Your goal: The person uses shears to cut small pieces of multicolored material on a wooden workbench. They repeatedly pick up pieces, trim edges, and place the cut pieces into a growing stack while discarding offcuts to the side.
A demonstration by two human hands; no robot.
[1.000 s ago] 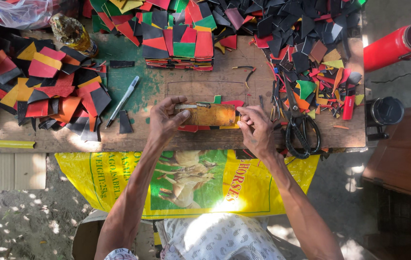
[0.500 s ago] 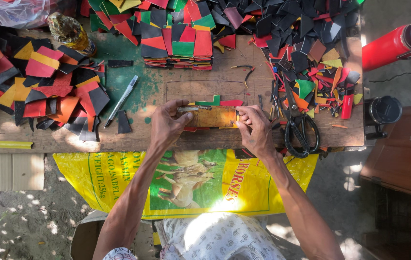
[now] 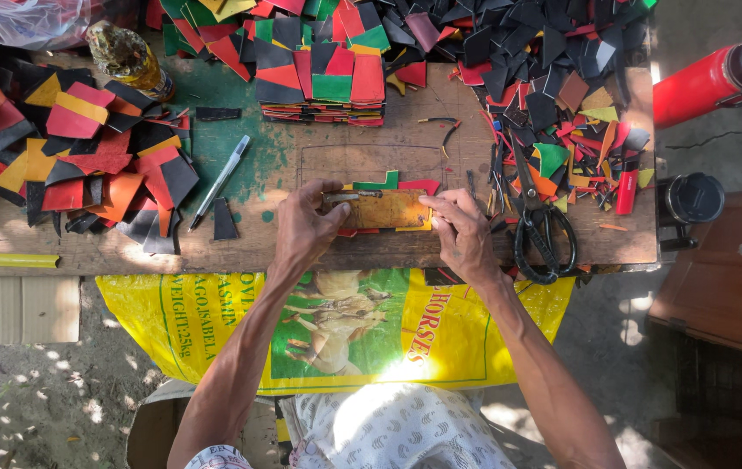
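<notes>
Both hands pin the tan strip [image 3: 385, 209] flat on the bench [image 3: 345, 156], left hand [image 3: 308, 227] and right hand [image 3: 458, 230] each in a closed fingertip grip on one end, steadying it over the coloured scraps [image 3: 388, 181].

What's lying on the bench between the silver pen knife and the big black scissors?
In the head view, between the pen knife and the scissors lie both hands, left and right, gripping a flat orange-brown block over green and red scraps.
</notes>
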